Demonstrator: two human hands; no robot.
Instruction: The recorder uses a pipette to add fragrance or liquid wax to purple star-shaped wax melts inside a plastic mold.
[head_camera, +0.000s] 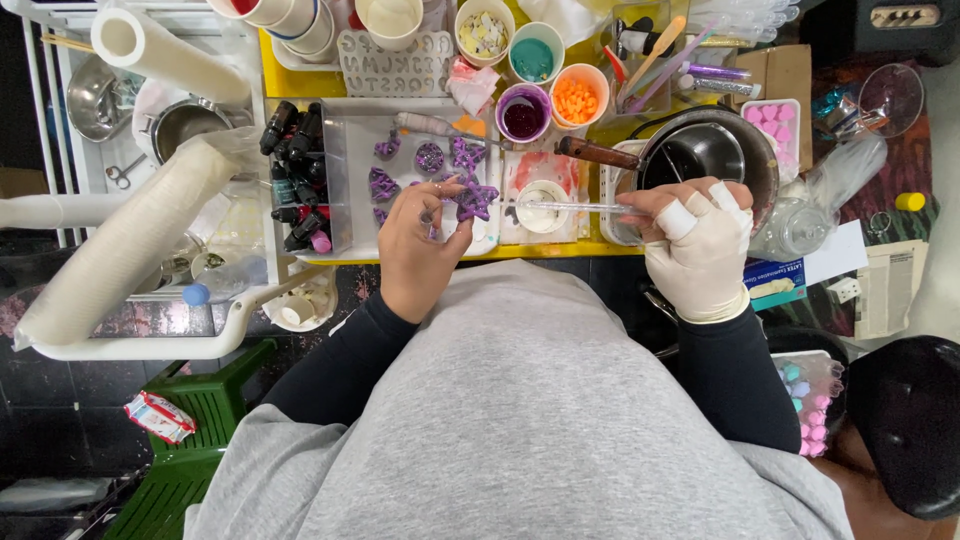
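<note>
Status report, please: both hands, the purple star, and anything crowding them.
Left hand pinching purple star. Gloved right hand holds thin rod toward it. Small white cup under rod; pot close behind.

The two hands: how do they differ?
The left hand is bare; the right hand wears a pale glove with the fingers cut off. The left hand pinches a purple star piece; the right hand holds a thin clear rod. Both have dark sleeves and work over the yellow table.
</note>
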